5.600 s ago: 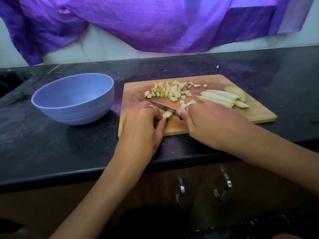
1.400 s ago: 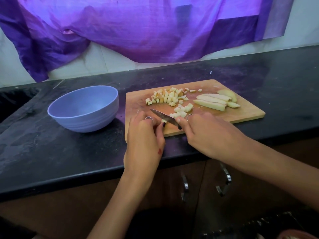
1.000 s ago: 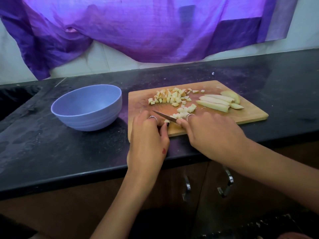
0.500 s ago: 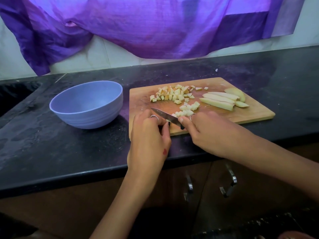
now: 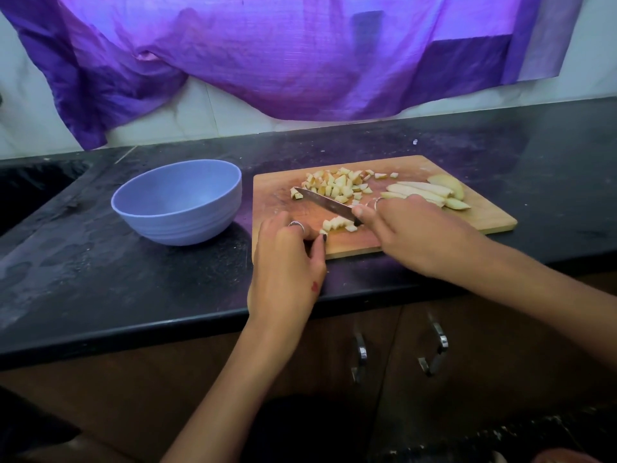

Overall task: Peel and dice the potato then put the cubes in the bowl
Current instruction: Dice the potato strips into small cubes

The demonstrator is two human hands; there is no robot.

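On the wooden cutting board [image 5: 484, 222], my right hand [image 5: 410, 235] grips a knife [image 5: 325, 203]. Its blade lies slanted across the board, with the tip by the far pile of potato cubes [image 5: 337, 183]. A small cluster of fresh cubes [image 5: 339, 224] sits below the blade. Just left of that cluster my left hand [image 5: 287, 259] rests with its fingers curled, thumb and forefinger pinching a small potato piece [image 5: 323, 231]. Several uncut potato strips [image 5: 430, 192] lie at the board's far right, partly behind my right hand. The blue bowl [image 5: 177, 202] stands left of the board and has nothing in it.
The board lies on a black counter [image 5: 100, 269] with its near edge just below my hands. A dark sink recess [image 5: 30, 188] is at far left. Purple cloth [image 5: 300, 55] hangs on the back wall. Cabinet handles [image 5: 434, 349] are under the counter.
The knife has left the cutting spot by my left fingers and swung up and away toward the far pile. More cut cubes now lie beside my left hand.
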